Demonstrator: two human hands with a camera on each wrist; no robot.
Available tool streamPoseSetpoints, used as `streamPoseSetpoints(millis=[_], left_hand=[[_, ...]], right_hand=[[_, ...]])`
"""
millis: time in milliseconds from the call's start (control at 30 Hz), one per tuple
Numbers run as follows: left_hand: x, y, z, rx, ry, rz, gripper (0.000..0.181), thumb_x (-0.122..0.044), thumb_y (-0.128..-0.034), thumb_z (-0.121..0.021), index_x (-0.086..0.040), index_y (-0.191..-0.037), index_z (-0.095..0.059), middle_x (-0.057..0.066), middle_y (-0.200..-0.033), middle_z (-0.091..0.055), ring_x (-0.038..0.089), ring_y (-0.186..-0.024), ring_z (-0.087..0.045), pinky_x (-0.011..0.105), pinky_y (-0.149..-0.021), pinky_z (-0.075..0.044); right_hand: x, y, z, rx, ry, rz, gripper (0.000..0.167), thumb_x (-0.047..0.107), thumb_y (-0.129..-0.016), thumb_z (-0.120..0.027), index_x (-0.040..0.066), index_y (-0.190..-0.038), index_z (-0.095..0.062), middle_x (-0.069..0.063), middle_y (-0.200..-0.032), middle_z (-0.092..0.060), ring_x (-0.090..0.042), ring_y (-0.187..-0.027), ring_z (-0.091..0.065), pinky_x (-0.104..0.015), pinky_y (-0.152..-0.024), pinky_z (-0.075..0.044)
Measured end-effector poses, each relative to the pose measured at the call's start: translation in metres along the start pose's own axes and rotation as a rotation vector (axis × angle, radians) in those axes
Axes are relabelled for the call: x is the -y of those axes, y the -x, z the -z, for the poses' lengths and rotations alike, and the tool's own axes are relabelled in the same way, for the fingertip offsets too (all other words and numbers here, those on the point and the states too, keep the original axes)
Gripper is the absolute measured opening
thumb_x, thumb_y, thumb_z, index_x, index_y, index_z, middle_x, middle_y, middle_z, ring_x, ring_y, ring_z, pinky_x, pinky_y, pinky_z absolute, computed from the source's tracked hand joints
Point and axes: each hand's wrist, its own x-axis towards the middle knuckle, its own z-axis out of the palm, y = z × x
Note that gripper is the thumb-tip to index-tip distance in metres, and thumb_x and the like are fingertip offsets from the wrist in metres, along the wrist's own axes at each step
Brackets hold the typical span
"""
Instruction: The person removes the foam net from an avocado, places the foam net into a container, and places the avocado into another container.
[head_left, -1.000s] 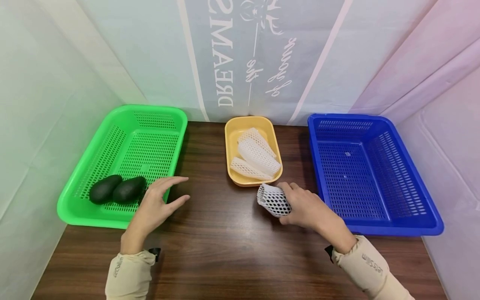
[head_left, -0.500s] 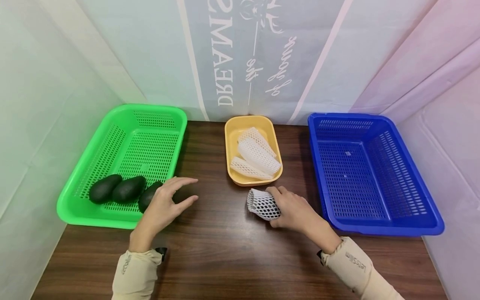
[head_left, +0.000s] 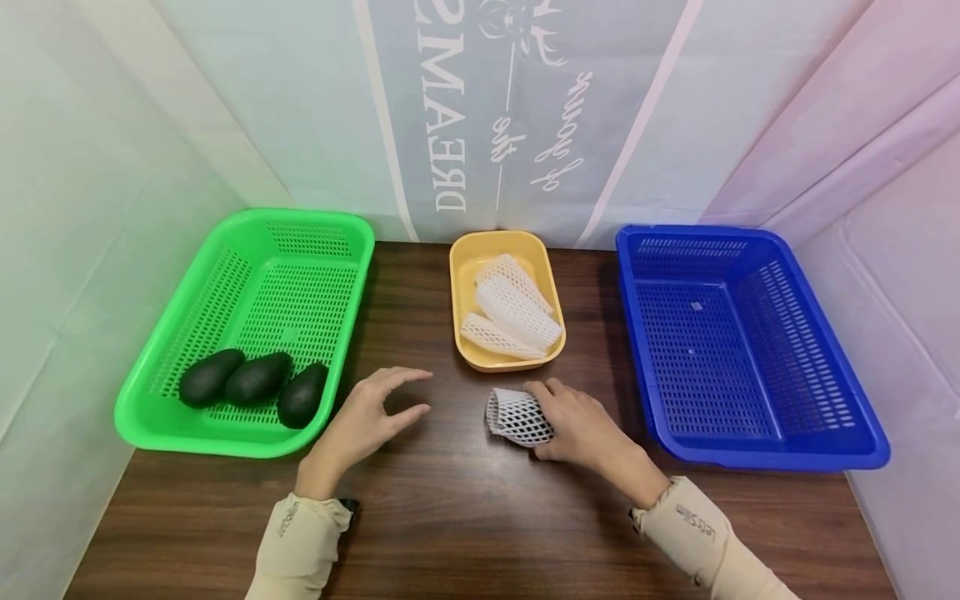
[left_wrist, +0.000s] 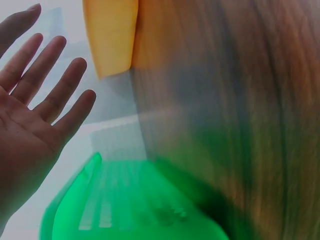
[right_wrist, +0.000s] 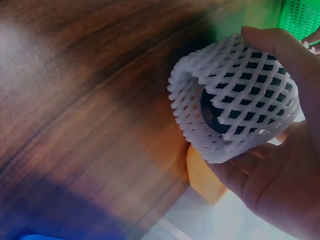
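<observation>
My right hand (head_left: 581, 427) grips an avocado wrapped in a white foam net sleeve (head_left: 520, 417), low over the table in front of the yellow tray. In the right wrist view the dark avocado (right_wrist: 212, 112) shows inside the open end of the foam net, thumb on one side and fingers on the other. My left hand (head_left: 367, 421) holds nothing; its fingers reach right, thumb apart, between the green basket and the wrapped fruit. Spread fingers (left_wrist: 52, 95) show in the left wrist view. Three dark avocados, the nearest an avocado (head_left: 302, 397), lie in the green basket (head_left: 127, 408).
A yellow tray (head_left: 467, 258) at the back middle holds several white foam net sleeves (head_left: 517, 312). At the right stands a blue basket (head_left: 832, 457) with a small pale scrap on its floor. The brown table (head_left: 450, 533) meets a printed cloth wall behind.
My left hand has moved right, away from the green basket, uncovering the third avocado. My right hand has shifted slightly left and nearer to me with the wrapped avocado.
</observation>
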Motion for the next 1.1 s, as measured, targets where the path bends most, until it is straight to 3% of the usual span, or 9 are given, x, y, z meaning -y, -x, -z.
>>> streamPoseSetpoints(millis=[267,467,700,1100], left_hand=[[-0.001,-0.005,-0.02,0.071,0.025,0.025,0.04,-0.017,-0.0836,-0.081,-0.012,-0.122,-0.069,0.003,-0.121,-0.071,0.023,-0.115,-0.065,0.044,-0.099,-0.053],[-0.004,-0.011,-0.035,0.127,0.019,-0.001,0.035,-0.019,-0.0848,-0.079,-0.012,-0.118,-0.071,0.0,-0.117,-0.073,0.021,-0.113,-0.065,0.043,-0.099,-0.051],[-0.01,-0.016,-0.052,0.198,0.046,-0.007,0.03,-0.024,-0.0877,-0.077,-0.015,-0.117,-0.072,-0.003,-0.115,-0.073,0.016,-0.113,-0.064,0.039,-0.101,-0.051],[-0.012,-0.019,-0.063,0.206,0.057,-0.087,0.028,-0.02,-0.0885,-0.076,-0.015,-0.116,-0.072,-0.003,-0.115,-0.073,0.015,-0.111,-0.065,0.036,-0.1,-0.051]], right_hand=[[-0.004,0.001,-0.007,-0.048,-0.094,0.005,0.089,0.029,-0.062,-0.094,0.006,-0.135,-0.048,-0.014,-0.121,-0.066,-0.03,-0.104,-0.067,-0.048,-0.083,-0.057],[-0.008,0.003,-0.009,-0.079,-0.153,0.007,0.077,0.024,-0.061,-0.096,0.003,-0.122,-0.052,-0.013,-0.108,-0.07,-0.025,-0.093,-0.068,-0.043,-0.076,-0.057],[-0.011,0.003,-0.009,-0.077,-0.16,0.027,0.072,0.02,-0.06,-0.096,0.003,-0.117,-0.054,-0.013,-0.099,-0.07,-0.023,-0.086,-0.068,-0.04,-0.072,-0.057],[-0.012,0.003,-0.011,-0.088,-0.167,0.088,0.069,0.019,-0.061,-0.096,0.004,-0.114,-0.056,-0.011,-0.098,-0.071,-0.019,-0.085,-0.068,-0.037,-0.073,-0.058]])
